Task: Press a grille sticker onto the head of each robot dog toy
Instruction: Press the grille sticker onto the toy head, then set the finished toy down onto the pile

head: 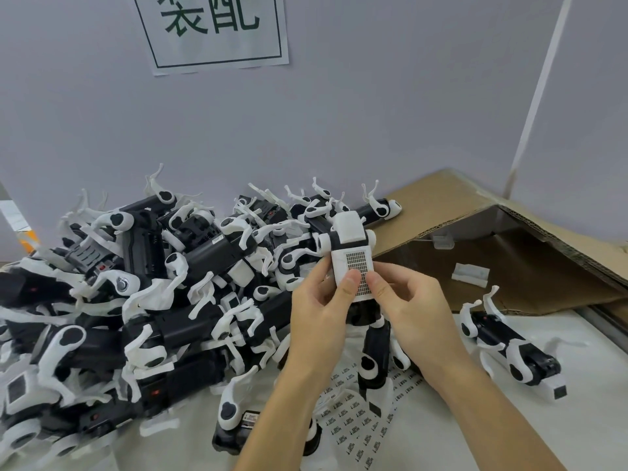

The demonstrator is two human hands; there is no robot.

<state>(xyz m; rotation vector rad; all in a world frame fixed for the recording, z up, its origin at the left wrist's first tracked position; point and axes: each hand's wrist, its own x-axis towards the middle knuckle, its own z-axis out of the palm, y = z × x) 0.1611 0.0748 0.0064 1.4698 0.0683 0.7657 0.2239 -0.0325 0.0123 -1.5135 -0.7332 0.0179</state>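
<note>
Left of the fingers, a heap of robot dog toys (136, 283) waits. Left hand (323, 314) and right hand (407, 307) grip one toy's head (351, 253), thumbs pressing the grille sticker (356, 263) flat. Next, probably: rub its edges, set the toy rightward.

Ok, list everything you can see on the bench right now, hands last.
held robot dog toy: one, black and white, centre, head up
grille sticker: one, dark grid, on its head
toy pile: many, black and white, left
finished-side toy: one, black and white, right
sticker sheet: one, white with dark prints, under the arms
cardboard box: one, brown, right rear
wall sign: one, white, top
left hand: grips toy, thumb on sticker
right hand: grips toy, thumb on sticker
</note>
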